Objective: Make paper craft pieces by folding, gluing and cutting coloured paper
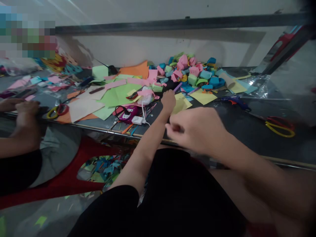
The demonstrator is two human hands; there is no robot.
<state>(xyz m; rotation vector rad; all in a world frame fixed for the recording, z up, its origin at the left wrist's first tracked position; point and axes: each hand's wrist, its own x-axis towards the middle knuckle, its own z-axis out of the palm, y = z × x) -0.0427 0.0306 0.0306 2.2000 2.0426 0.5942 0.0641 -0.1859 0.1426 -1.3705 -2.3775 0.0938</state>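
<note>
My left hand [168, 99] reaches out over the dark table [249, 128] and rests, fingers curled, on a yellow paper sheet [181, 104], close to a purple pen [177, 87]. My right hand [197, 130] is nearer, over the table's front edge, with fingers pinched together; what they hold is too blurred to name. A pile of folded pink, blue and green paper pieces [192, 72] lies just beyond my left hand.
Loose coloured sheets [116, 95] cover the table's left and middle. Red-and-yellow scissors [280, 126] lie at right, another pair [57, 110] at left, a blue glue gun [234, 101], a white charger [138, 120]. Another person's hands [21, 110] rest at far left. Red stool [61, 177] below.
</note>
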